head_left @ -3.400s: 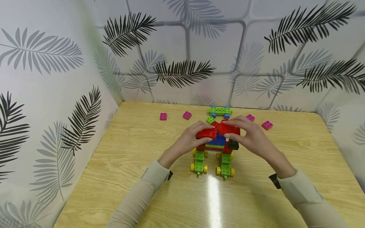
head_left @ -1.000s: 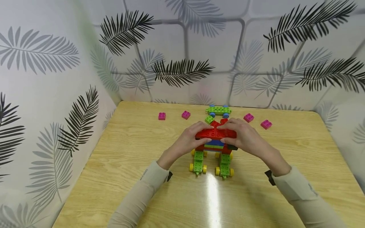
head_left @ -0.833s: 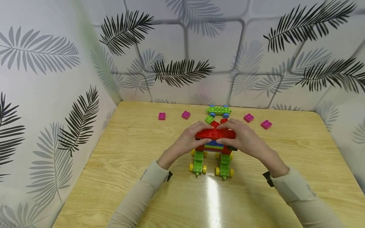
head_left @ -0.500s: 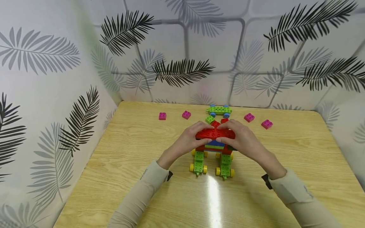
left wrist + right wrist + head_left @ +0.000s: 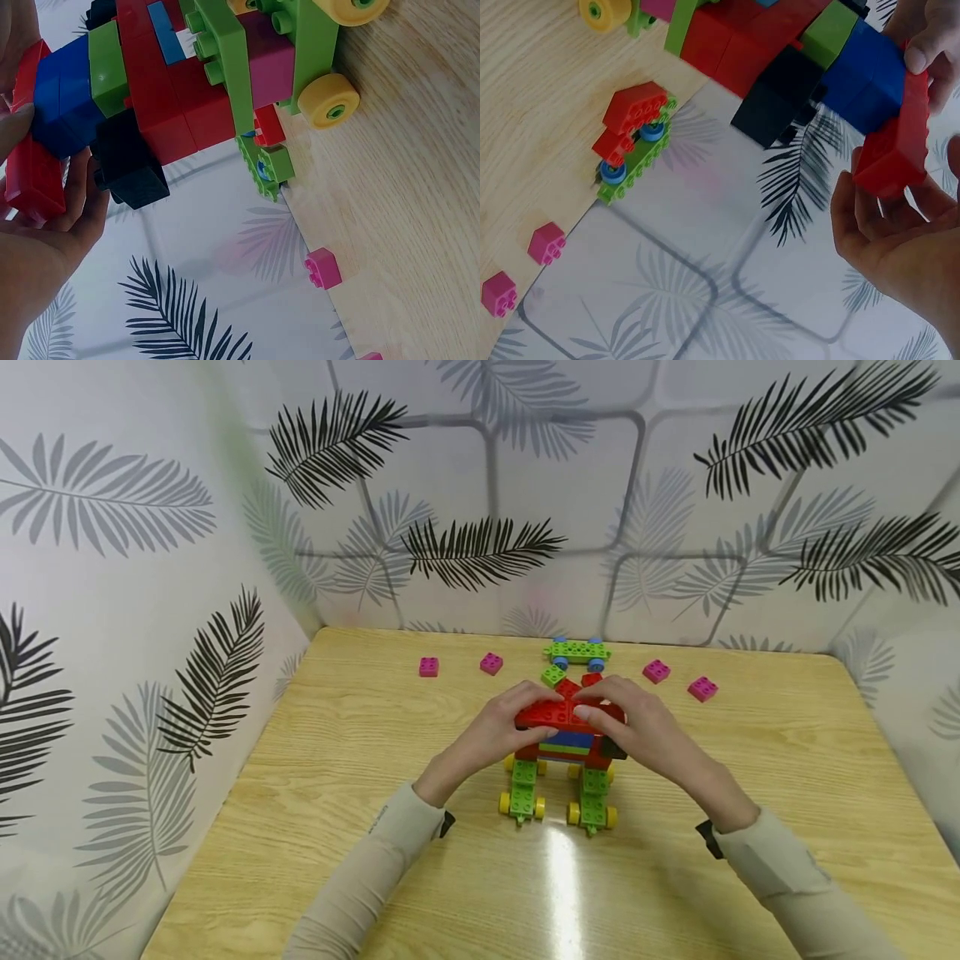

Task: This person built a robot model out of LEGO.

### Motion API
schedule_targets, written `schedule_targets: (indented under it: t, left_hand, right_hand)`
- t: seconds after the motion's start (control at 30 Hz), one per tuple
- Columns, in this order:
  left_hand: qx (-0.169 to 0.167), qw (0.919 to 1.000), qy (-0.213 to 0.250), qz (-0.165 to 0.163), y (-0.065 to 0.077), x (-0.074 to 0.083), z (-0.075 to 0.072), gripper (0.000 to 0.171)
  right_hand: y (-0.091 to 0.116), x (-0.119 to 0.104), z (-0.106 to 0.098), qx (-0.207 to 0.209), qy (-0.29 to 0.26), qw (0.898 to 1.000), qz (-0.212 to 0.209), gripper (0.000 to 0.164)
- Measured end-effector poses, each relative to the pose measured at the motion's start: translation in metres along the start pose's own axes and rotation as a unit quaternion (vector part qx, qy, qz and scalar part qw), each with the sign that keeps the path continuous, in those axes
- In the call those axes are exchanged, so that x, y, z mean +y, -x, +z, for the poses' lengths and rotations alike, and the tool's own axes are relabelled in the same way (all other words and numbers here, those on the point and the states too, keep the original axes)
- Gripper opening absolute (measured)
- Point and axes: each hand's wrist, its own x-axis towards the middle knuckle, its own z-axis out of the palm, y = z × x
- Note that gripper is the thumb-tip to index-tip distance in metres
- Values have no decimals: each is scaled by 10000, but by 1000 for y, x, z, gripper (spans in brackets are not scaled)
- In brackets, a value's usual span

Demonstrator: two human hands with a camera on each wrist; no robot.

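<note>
Head view: looks like red plastic bricks (image 5: 546, 713) being seated atop the multicoloured wheeled plastic-brick model (image 5: 566, 741) on the wooden surface (image 5: 322, 768); next likely needs even downward pressure. Left hand (image 5: 495, 728) arches over model's left top, fingers pinching one brick; right hand (image 5: 647, 720) mirrors, fingers curled round another.
</note>
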Motion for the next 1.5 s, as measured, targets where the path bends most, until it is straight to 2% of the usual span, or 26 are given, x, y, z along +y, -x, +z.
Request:
schedule_targets:
  t: [0.1,0.2,0.33,0.5,0.63,1.0,1.23,1.5]
  left_hand:
    - [-24,10000,27,45,0,1,-1,38]
    - [-45,9999,16,115,1,1,-1,36]
    - [-83,9998,73,151,4,0,-2,36]
    - [-108,9996,244,101,9,-1,-4,36]
    - [-98,9995,309,51,12,-2,-4,36]
    - [51,9990,449,-37,15,-2,-2,36]
    - [129,9976,658,-194,15,-3,0,38]
    - [169,9939,904,-603,14,-4,1,46]
  right_hand:
    - [-4,10,-10,59,-224,9994,244,31]
    - [-9,29,-18,266,-230,9983,470,34]
    - [-16,56,-16,382,-95,9970,660,33]
    - [-27,84,2,-17,8,9966,820,28]
    - [-37,98,20,-393,140,9951,897,27]
    - [-56,117,58,-956,876,9839,1233,42]
    - [-58,121,67,-955,1209,9788,1351,46]
    - [-58,124,75,-1071,1122,9754,1568,48]
